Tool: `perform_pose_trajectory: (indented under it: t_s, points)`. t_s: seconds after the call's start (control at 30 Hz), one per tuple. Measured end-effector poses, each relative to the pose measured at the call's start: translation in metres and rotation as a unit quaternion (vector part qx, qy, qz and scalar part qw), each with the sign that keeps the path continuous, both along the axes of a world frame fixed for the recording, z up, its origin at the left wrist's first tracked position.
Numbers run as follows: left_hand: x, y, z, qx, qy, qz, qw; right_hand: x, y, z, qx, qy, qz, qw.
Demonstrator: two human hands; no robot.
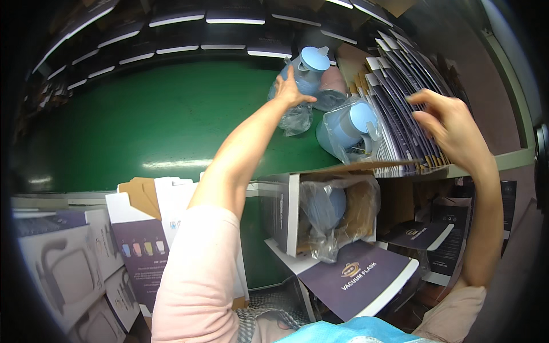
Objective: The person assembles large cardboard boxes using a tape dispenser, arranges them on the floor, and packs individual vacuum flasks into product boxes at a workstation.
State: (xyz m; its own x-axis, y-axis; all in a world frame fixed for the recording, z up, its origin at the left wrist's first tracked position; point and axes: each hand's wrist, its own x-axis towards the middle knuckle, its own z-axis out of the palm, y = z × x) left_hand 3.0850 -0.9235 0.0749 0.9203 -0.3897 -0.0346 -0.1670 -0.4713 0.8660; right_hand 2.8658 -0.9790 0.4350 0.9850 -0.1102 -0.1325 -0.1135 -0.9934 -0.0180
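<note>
My left hand [290, 92] reaches across the green table and wraps round the body of a light blue vacuum flask [309, 68]. Loose clear plastic [297, 120] hangs at the base of this flask. To its right a second light blue vacuum flask [361, 117] stands in a clear bag, and a pink flask [333, 82] is partly hidden behind the two. My right hand [449, 120] is raised in front of the upright flattened cartons, fingers bent and apart, with nothing in it. Nearer to me, an open carton [293, 217] holds a bagged blue flask [331, 208].
Flattened cartons [394, 97] stand packed in a row at the right of the green table [171, 126]. Rows of dark boxes [229, 37] line its far edge. Printed cartons [68, 251] are stacked at lower left. The open carton's purple flap [357, 280] sticks out towards me.
</note>
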Motion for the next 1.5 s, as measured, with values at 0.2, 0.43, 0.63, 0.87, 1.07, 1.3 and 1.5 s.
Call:
perform_pose_trajectory:
  t_s: [0.2, 0.43, 0.63, 0.87, 1.07, 1.3, 1.5]
  points:
    - [0.044, -0.02, -0.016, 0.021, -0.037, 0.001, 0.999, 0.118, -0.041, -0.111, -0.17, 0.346, 0.036, 0.922]
    - [0.062, 0.035, -0.012, 0.056, -0.154, -0.14, 0.976, 0.148, -0.063, -0.201, -0.222, 0.36, 0.15, 0.893]
    - [0.052, 0.051, 0.032, -0.083, -0.288, -0.2, 0.933, 0.145, -0.094, -0.22, -0.28, 0.337, 0.237, 0.867]
    - [0.065, 0.165, 0.09, -0.003, -0.307, -0.086, 0.948, 0.159, -0.068, -0.186, -0.188, 0.093, 0.376, 0.903]
    - [0.043, 0.236, 0.125, -0.03, -0.313, 0.033, 0.949, 0.185, -0.005, -0.143, -0.05, -0.095, 0.438, 0.893]
    - [0.012, 0.237, 0.119, -0.352, -0.14, 0.104, 0.92, 0.196, 0.023, -0.132, 0.058, -0.152, 0.376, 0.912]
    - [0.022, 0.266, 0.119, -0.33, -0.214, 0.238, 0.888, 0.194, 0.04, -0.134, 0.296, -0.061, 0.137, 0.943]
